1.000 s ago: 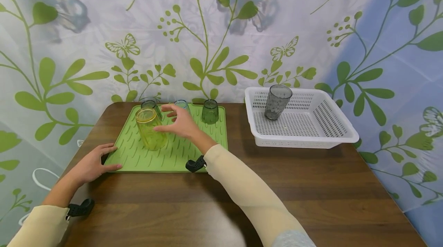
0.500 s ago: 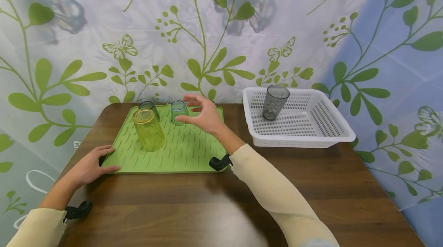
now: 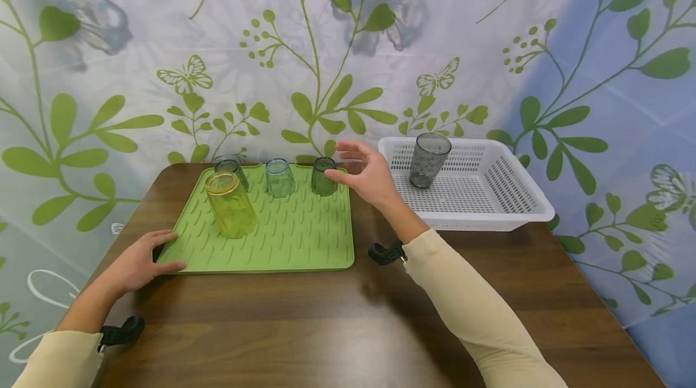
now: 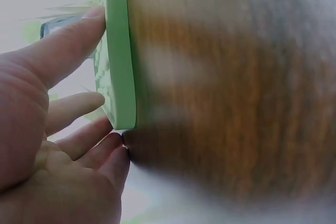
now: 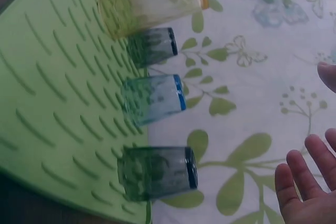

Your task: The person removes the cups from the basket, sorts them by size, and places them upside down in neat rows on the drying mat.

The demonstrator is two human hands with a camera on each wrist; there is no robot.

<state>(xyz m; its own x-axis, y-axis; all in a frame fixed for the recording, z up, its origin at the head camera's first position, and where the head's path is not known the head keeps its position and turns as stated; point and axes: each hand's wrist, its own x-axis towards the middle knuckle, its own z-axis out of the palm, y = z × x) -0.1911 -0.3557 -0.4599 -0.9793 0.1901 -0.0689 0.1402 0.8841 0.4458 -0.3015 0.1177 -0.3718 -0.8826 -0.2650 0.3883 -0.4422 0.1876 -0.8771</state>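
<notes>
On the left front corner of a green drying mat point(image 3: 288, 243) lies my left hand point(image 3: 133, 264), its thumb and fingers spread along the edge; the left wrist view shows the thumb point(image 4: 79, 35) touching the mat. My right hand point(image 3: 370, 176) hovers past the mat's right edge, fingers apart and nothing in them. Nearest to it stands a small dark glass point(image 3: 324, 181). A small blue-rimmed glass point(image 3: 280, 179) is left of that. Farther left, a tall yellow glass point(image 3: 232, 210) stands in front of another dark glass point(image 3: 239, 170), which it partly hides.
A white perforated plastic basket point(image 3: 473, 219) sits at the back right of the brown wooden table point(image 3: 326, 327). Inside it, a tall grey glass point(image 3: 428, 161) leans near the left end. A leaf-patterned curtain point(image 3: 348, 43) hangs right behind the table.
My right hand has moved right, from beside the yellow glass, past the blue-rimmed and dark glasses, to beyond the mat's right edge. The left hand has stayed at the mat corner.
</notes>
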